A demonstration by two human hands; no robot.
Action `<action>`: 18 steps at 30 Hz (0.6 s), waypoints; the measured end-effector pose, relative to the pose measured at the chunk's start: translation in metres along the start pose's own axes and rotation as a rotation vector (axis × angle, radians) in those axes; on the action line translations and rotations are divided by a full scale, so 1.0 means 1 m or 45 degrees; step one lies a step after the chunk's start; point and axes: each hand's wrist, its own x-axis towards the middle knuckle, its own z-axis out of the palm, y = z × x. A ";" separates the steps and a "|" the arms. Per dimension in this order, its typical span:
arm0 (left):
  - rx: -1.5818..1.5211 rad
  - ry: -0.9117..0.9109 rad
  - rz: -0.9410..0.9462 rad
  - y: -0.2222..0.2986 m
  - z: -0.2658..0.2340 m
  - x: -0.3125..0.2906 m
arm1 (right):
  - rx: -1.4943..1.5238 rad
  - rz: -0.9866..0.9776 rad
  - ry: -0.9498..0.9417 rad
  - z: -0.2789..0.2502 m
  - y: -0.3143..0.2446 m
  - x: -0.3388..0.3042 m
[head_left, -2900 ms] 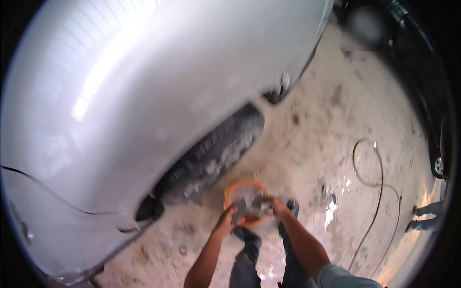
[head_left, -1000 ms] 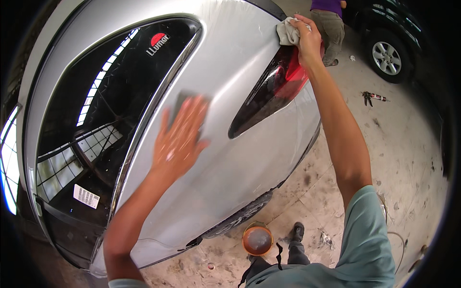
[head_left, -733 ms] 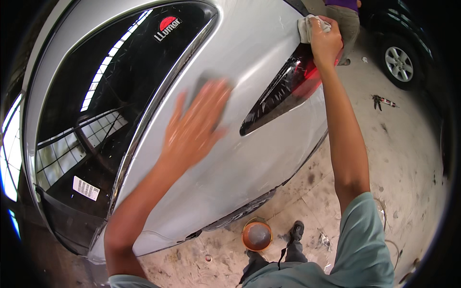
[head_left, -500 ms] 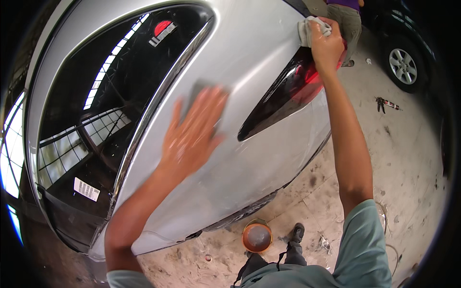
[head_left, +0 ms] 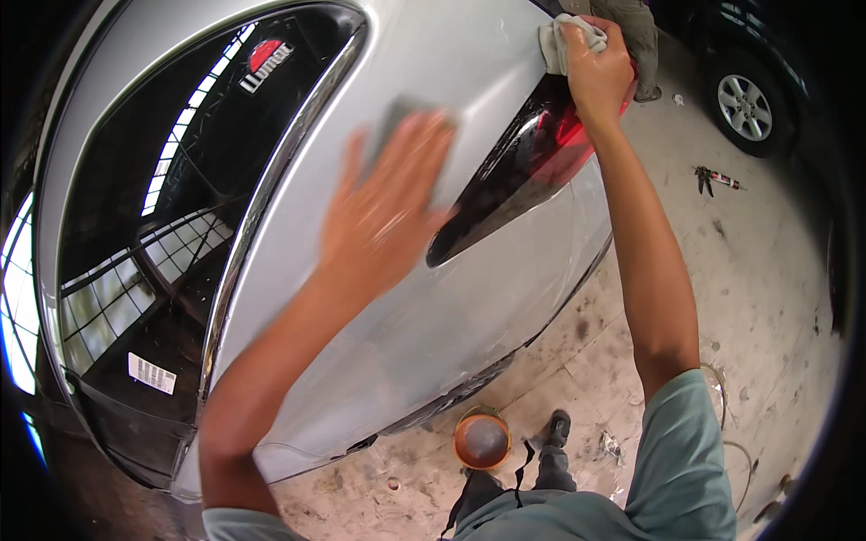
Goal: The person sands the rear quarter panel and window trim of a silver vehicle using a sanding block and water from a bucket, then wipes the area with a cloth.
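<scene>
Fingers (head_left: 417, 144) of left hand (head_left: 383, 212) flat over pad (head_left: 400, 109), right fingers (head_left: 575, 43) gripping cloth (head_left: 552, 54)

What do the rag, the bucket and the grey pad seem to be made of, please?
Rag: matt cloth, perhaps cotton, bunched into soft folds.
Bucket: probably smooth plastic, from its orange wall.
Grey pad under the left hand: dull, perhaps rubber or foam; blur hides its texture.

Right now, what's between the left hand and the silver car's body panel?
A flat grey pad. The head view shows its edge, blurred, sticking out from under the left hand, over the silver body panel.
</scene>
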 end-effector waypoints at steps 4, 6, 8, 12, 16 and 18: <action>0.007 0.293 0.114 0.015 0.025 0.066 | -0.152 -0.018 0.020 -0.004 0.001 0.004; -0.067 0.118 0.013 0.005 0.020 0.017 | -0.175 0.009 0.012 -0.009 0.008 0.008; 0.100 -0.218 -0.203 -0.008 0.012 -0.073 | -0.219 0.009 0.036 -0.014 0.011 0.009; 0.319 -0.225 -0.277 -0.026 0.005 -0.151 | -0.168 0.039 0.011 0.001 -0.006 -0.003; 0.199 0.027 -0.112 -0.014 -0.003 -0.001 | -0.132 -0.034 -0.015 0.002 0.001 0.001; 0.175 0.162 -0.062 -0.016 -0.001 0.015 | -0.173 0.011 0.009 -0.003 0.003 0.006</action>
